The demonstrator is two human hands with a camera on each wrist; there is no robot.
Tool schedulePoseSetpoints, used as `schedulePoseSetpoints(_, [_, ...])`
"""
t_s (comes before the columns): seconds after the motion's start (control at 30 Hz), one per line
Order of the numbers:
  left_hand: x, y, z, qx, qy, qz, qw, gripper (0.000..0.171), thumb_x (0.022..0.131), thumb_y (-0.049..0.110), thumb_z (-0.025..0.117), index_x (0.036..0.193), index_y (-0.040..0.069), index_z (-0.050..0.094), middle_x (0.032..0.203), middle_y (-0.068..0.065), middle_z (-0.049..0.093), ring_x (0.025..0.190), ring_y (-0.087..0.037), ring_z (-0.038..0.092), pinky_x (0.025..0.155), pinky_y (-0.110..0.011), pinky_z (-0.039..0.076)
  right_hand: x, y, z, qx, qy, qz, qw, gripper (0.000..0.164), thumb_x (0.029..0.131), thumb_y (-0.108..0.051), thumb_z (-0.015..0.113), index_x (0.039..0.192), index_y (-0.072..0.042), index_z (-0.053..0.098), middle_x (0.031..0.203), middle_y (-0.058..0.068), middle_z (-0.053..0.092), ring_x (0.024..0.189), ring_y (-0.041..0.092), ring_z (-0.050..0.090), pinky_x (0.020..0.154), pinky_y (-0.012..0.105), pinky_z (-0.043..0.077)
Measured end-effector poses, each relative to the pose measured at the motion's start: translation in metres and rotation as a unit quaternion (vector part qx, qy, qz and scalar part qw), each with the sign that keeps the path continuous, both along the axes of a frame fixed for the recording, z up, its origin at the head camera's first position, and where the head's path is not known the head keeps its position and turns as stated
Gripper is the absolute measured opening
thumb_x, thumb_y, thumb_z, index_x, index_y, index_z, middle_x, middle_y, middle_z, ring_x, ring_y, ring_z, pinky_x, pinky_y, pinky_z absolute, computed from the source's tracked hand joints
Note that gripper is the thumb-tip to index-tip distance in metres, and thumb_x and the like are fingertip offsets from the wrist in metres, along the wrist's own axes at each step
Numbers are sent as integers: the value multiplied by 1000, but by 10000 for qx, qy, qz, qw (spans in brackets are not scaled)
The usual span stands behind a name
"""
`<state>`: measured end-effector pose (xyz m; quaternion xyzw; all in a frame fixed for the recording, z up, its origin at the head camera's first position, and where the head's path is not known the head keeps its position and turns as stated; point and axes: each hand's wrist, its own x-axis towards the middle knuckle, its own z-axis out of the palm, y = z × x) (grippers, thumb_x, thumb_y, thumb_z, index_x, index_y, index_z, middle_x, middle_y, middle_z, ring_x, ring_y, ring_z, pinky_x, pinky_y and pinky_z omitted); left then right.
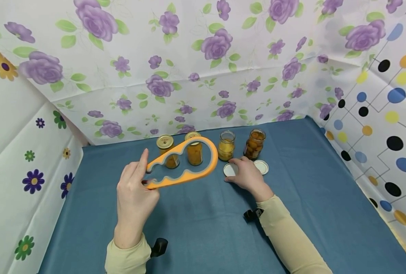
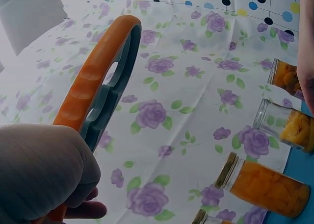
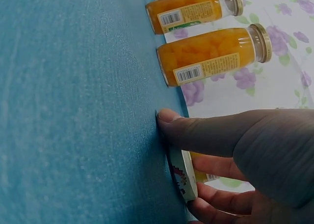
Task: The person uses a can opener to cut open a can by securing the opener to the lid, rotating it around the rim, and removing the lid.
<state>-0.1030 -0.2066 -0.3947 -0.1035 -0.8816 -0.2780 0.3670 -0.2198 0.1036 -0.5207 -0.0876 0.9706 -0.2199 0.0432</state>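
Note:
My left hand [image 1: 134,198] grips the handle ends of an orange jar opener [image 1: 214,154] with a grey toothed lining, raised above the table. Low at the tabletop, my right hand [image 1: 249,177] pinches a jar lid [image 1: 229,170] between thumb and fingers, its white underside up. Another lid [image 1: 261,167] lies white side up just right of that hand. Behind the lids stand two uncapped jars, one with yellow fruit [image 1: 226,149] and one with brownish round fruit [image 1: 254,146]. In the right wrist view the pinched lid [image 3: 182,175] shows edge-on near the blue cloth.
Two jars of orange fruit with gold lids, a left one [image 1: 165,142] and a right one [image 1: 195,155], stand at the back, partly seen through the opener. Blue cloth [image 1: 203,236] covers the table. A floral curtain [image 1: 189,95] hangs behind, with a dotted one [image 1: 377,144] at right.

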Motion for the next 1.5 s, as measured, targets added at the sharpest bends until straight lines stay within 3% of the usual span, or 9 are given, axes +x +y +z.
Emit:
schedulePoseSetpoints(0.27, [0, 0, 2, 86, 2, -53, 9999, 84, 61, -25, 55, 138, 8, 57, 90, -14, 62, 81, -28, 55, 59, -45, 49, 2, 0, 5, 32, -12, 40, 10000, 70, 74, -49, 83, 132, -17, 62, 120, 12, 57, 105, 32, 55, 88, 52, 49])
schedulePoseSetpoints(0.5, [0, -4, 4, 72, -44, 24, 10000, 81, 63, -23, 55, 137, 9, 59, 91, -14, 62, 83, -29, 55, 62, -45, 49, 11, 0, 25, 23, 170, -4, 9999, 63, 83, -46, 76, 135, -15, 60, 127, 15, 57, 115, 38, 49, 89, 55, 48])
schedulePoseSetpoints(0.7, [0, -7, 6, 68, -90, 99, 9999, 78, 65, -20, 56, 137, 10, 59, 93, -14, 63, 86, -27, 55, 62, -43, 51, 19, -10, 41, -470, 330, 350, 9977, 56, 88, -43, 72, 135, -14, 59, 128, 11, 60, 118, 33, 52, 92, 53, 48])
schedulePoseSetpoints(0.83, [0, -8, 6, 80, -99, 129, 9998, 77, 65, -20, 56, 136, 9, 60, 93, -14, 63, 86, -27, 55, 61, -42, 51, 23, -20, 43, -1001, 366, 637, 9923, 51, 90, -40, 72, 135, -19, 59, 125, 7, 63, 112, 25, 57, 90, 48, 51])
schedulePoseSetpoints(0.97, [1, -8, 5, 104, -90, 120, 9998, 75, 65, -20, 55, 134, 8, 61, 93, -14, 63, 85, -27, 55, 62, -43, 50, 23, -30, 37, -1375, 363, 774, 9868, 58, 91, -40, 70, 143, -22, 51, 125, 5, 62, 111, 20, 57, 88, 46, 51])
schedulePoseSetpoints(1.2, [1, -9, 5, 115, -52, 107, 9999, 71, 66, -20, 54, 132, 7, 63, 92, -14, 63, 84, -27, 55, 62, -43, 49, 16, -51, 28, -2033, 88, 643, 9770, 75, 91, -47, 67, 154, -26, 33, 130, 1, 56, 112, 19, 56, 85, 45, 54])
schedulePoseSetpoints(1.37, [1, -9, 5, 107, -49, 119, 9999, 69, 67, -20, 54, 130, 5, 64, 92, -14, 63, 84, -27, 55, 62, -43, 49, 4, -75, 26, -2702, 370, 431, 9611, 75, 90, -41, 70, 152, -33, 31, 137, -4, 51, 117, 17, 52, 92, 49, 49])
schedulePoseSetpoints(1.5, [1, -8, 5, 136, -14, 100, 9999, 70, 66, -21, 54, 130, 6, 64, 92, -14, 63, 85, -27, 56, 62, -43, 49, -5, -92, 25, -3016, 775, 434, 9493, 72, 89, -26, 74, 150, -29, 36, 138, 2, 52, 123, 21, 49, 98, 52, 45])
